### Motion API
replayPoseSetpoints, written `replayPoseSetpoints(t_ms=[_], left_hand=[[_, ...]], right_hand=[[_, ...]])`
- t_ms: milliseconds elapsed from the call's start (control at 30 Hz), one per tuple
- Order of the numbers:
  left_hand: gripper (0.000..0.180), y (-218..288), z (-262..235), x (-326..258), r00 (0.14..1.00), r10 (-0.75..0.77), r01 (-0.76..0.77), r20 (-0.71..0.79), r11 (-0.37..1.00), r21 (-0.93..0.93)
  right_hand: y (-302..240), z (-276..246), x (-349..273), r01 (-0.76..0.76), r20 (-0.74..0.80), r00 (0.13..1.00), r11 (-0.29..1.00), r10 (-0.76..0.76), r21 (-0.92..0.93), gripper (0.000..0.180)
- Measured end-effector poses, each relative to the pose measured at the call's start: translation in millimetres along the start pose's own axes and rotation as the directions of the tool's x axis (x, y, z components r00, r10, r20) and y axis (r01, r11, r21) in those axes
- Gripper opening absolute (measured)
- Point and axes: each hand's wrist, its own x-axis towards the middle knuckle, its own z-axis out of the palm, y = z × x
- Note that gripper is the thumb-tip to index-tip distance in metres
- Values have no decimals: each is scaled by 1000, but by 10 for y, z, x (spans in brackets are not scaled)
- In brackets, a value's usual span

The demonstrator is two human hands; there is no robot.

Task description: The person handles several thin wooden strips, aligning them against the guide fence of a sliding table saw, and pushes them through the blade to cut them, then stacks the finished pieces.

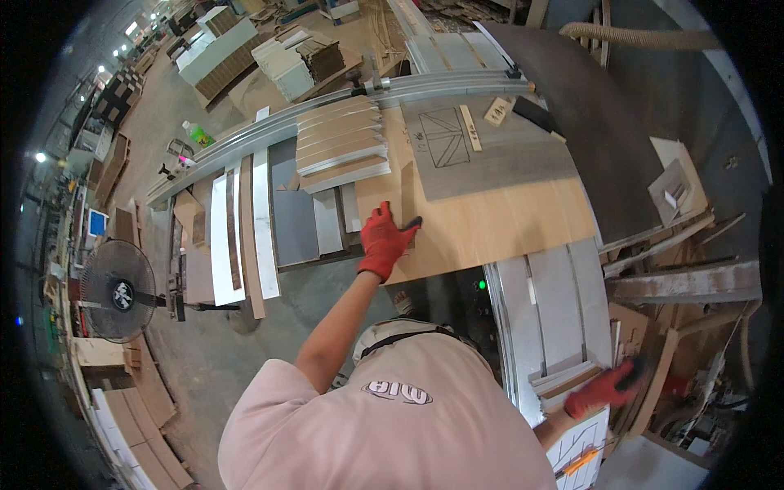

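Observation:
My left hand [386, 242], in a red glove, lies spread on a light wooden board [514, 216], fingers and thumb apart. Just beyond its thumb stands a narrow brown strip [407, 192] on the board. Off to the lower right is my right hand [600, 394], in a red glove with dark fingertips. Motion smears its fingers, and whether it holds anything cannot be made out. Beside that hand lies a small stack of cut panels [563, 382]. A stack of pointed-end brown and white panels [341, 143] sits beyond my left hand.
A grey sheet with a pencil drawing [445, 139] covers the board's far part, with small wood pieces [470, 128] and a black block [535, 117] on it. A metal fence [269, 122] crosses behind. At left are long white strips [261, 220] and a fan [122, 292]. An orange cutter [581, 461] lies lower right.

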Motion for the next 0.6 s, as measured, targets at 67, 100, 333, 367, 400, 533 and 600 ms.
replayPoseSetpoints(t_ms=[67,100,333,367,400,533,600], left_hand=[[72,53,221,142,996,-40,29,85,992,127],[67,-3,256,181,992,-45,32,122,994,105],[51,-626,-113,162,982,-17,16,190,1000,11],[52,-713,-238,148,974,-43,38,224,999,28],[51,-806,-368,149,974,-16,5,226,999,47],[52,-1110,-787,334,985,144,-148,95,988,39],[54,-1240,-879,541,970,233,-231,-65,972,33]], right_hand=[[-560,757,-334,-139,384,918,987,99,79,34],[-827,1073,-493,13,549,831,990,-90,142,34],[-1781,2598,-1679,220,879,98,871,-467,439,39],[-1814,2787,-1800,347,770,38,731,-637,588,41],[-1840,2955,-1933,375,755,-46,690,-654,619,43],[-1975,3647,-2414,453,658,-272,510,-702,731,46],[-2077,3974,-2589,480,631,-319,453,-707,751,43]])
